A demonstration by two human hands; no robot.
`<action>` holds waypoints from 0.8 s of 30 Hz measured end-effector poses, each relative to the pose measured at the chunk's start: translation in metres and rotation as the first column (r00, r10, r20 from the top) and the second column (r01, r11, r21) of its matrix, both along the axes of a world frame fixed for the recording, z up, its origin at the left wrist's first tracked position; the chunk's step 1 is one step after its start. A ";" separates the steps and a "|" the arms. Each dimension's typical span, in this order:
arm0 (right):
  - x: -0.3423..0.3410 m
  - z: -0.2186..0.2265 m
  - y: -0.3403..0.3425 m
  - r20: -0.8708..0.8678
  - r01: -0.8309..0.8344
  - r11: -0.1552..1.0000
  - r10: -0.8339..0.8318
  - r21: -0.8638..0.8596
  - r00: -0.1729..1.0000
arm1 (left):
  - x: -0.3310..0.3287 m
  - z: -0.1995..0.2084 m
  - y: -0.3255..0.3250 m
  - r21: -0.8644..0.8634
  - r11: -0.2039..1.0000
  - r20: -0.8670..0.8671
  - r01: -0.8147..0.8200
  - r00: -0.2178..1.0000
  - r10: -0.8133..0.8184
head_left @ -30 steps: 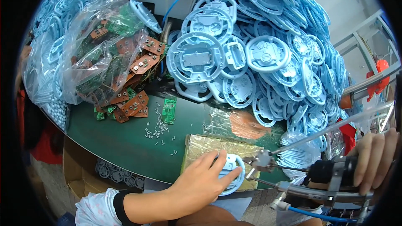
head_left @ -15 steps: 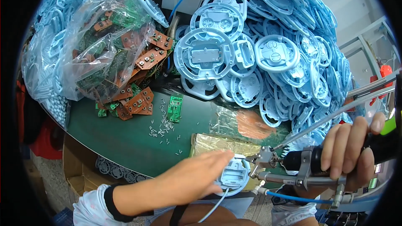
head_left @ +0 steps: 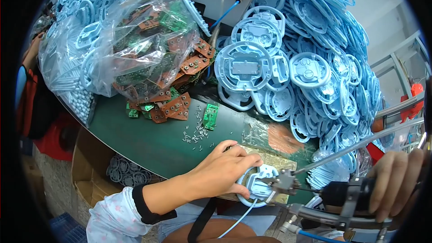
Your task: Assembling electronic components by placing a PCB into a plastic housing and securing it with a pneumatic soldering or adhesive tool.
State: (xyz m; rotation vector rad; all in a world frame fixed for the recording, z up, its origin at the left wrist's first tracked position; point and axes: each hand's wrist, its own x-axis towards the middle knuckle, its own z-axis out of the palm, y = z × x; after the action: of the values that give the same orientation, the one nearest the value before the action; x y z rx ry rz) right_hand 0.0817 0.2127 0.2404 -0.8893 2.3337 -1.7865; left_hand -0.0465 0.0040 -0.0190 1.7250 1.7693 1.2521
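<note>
My left hand (head_left: pixel 227 167) grips the left rim of a light-blue plastic toy steering wheel (head_left: pixel 260 189), fingers over its far side and thumb on its near side. A pale cable trails from the wheel toward me. The wheel lies on a yellowish, film-wrapped block (head_left: pixel 282 166) at the table's near edge. At the right, my right hand (head_left: pixel 396 184) is wrapped round a black powered screwdriver (head_left: pixel 344 194) clamped to metal rods. The driver's metal head (head_left: pixel 285 181) sits over the wheel's right side; whether its tip touches a screw cannot be made out.
Loose screws (head_left: pixel 196 131) lie beside a green circuit board (head_left: pixel 210 116) on the green table (head_left: pixel 121 121). A clear bag (head_left: pixel 148 49) of brown and green boards stands back left. Blue wheel parts (head_left: pixel 310 69) are heaped back right. A cardboard box (head_left: pixel 87 166) stands below, left.
The view has shifted, so the table things sit farther right. My left hand has gone from lying flat over the wheel to gripping its rim. The driver head has come over the wheel.
</note>
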 end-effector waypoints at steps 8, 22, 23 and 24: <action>-0.030 -0.045 -0.090 0.049 0.560 0.766 -0.576 -0.317 0.816 | -0.001 -0.005 0.001 0.000 1.000 0.046 0.005 0.999 -0.005; -0.019 -0.067 -0.046 -0.163 0.376 0.724 -0.554 -0.579 0.817 | 0.001 -0.002 -0.010 0.004 1.000 -0.075 -0.006 0.997 0.007; -0.005 -0.053 -0.031 -0.125 0.391 0.730 -0.541 -0.561 0.832 | 0.004 0.004 -0.010 0.154 0.985 -0.163 -0.074 0.982 0.099; 0.003 -0.027 -0.041 -0.040 0.533 0.656 -0.649 -0.534 0.759 | 0.011 0.017 -0.015 0.149 0.987 -0.175 -0.059 0.981 0.085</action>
State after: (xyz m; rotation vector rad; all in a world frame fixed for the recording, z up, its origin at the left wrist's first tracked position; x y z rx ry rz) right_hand 0.0848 0.1721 0.2134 -0.3522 2.5465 -2.7850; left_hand -0.0357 -0.0109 -0.0019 1.9242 1.9003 1.3184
